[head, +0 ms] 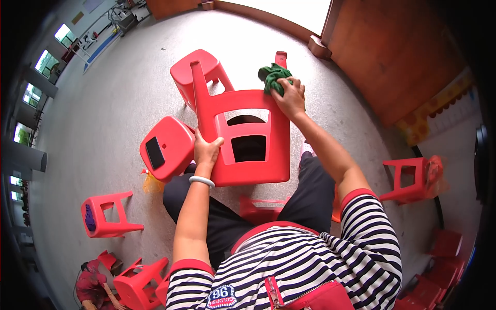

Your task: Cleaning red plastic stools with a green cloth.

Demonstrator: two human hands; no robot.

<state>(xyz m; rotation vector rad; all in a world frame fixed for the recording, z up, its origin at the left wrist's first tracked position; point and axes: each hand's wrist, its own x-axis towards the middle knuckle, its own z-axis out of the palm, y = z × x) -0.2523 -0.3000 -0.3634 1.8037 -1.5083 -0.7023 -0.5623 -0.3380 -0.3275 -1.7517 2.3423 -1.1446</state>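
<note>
A red plastic stool [252, 172] lies tipped in front of me, with its legs pointing away and one open side facing up. My left hand [206, 149] grips its left edge, thumb on the near face. In my right hand [290, 97] is a bunched green cloth [276, 76], pressed against the base of the stool's far right leg. That leg's tip shows beyond the cloth. Just left of my left hand stands another red stool [170, 135] with a black smartphone [155, 152] on its seat. Behind the tipped stool is a further red stool [197, 64].
A red stool [110, 215] with a purple cloth [90, 217] stands at left. At right, another stool [407, 178] carries an orange plastic bag [434, 174]. A person [91, 285] is among stools at lower left. Wooden doors [379, 58] flank the bright doorway ahead.
</note>
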